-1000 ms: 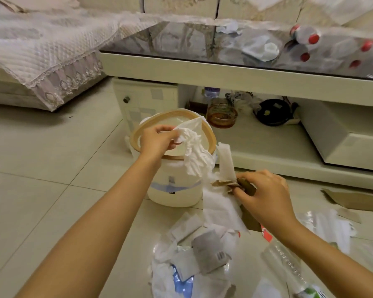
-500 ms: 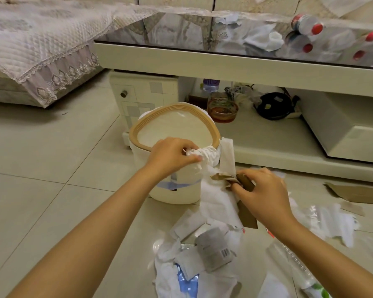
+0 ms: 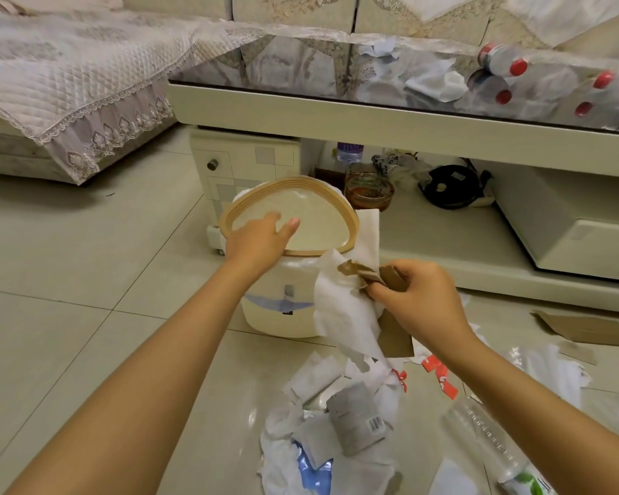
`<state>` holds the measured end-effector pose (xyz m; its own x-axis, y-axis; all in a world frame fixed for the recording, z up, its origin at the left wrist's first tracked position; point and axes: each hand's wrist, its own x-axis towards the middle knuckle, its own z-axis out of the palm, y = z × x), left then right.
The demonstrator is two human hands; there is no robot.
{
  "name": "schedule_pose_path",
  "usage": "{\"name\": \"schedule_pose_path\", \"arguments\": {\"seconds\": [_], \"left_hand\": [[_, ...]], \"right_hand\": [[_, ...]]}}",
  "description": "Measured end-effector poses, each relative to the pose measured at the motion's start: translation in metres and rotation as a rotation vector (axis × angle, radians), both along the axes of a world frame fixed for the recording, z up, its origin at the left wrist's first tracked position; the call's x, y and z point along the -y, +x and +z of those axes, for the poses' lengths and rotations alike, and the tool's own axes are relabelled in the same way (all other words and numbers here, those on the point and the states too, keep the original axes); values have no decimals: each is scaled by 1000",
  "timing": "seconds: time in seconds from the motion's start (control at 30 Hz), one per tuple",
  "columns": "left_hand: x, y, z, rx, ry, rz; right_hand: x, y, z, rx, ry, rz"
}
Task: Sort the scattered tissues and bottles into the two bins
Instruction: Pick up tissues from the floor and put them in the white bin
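Left hand [image 3: 261,241] over bin [image 3: 283,309] mouth, fingers straight, holding nothing. Right hand [image 3: 413,298] pinching tissue [image 3: 340,309] and cardboard [image 3: 393,280] beside bin — bottle [image 3: 486,437] on floor, lower right.

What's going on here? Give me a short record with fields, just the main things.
left hand: open, empty, over the bin's mouth
right hand: pinching a white tissue and brown cardboard scraps
bin: white, tan rim, on the floor by the coffee table
floor pile: tissues, wrappers, a clear bottle
tabletop: red-capped bottles
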<state>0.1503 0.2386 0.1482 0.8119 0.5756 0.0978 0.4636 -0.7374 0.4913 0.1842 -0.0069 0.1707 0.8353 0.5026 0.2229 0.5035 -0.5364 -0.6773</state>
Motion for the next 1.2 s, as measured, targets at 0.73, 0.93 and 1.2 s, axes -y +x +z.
{"name": "schedule_pose_path", "arguments": {"seconds": [0.73, 0.93, 1.2], "left_hand": [[4, -72, -19, 99, 112, -56], [7, -82, -21, 112, -22, -126], [50, -103, -58, 525, 365, -378]], "right_hand": [[-94, 29, 27, -451, 301, -177], [-91, 23, 10, -446, 237, -131], [-37, -30, -19, -135, 199, 62]]}}
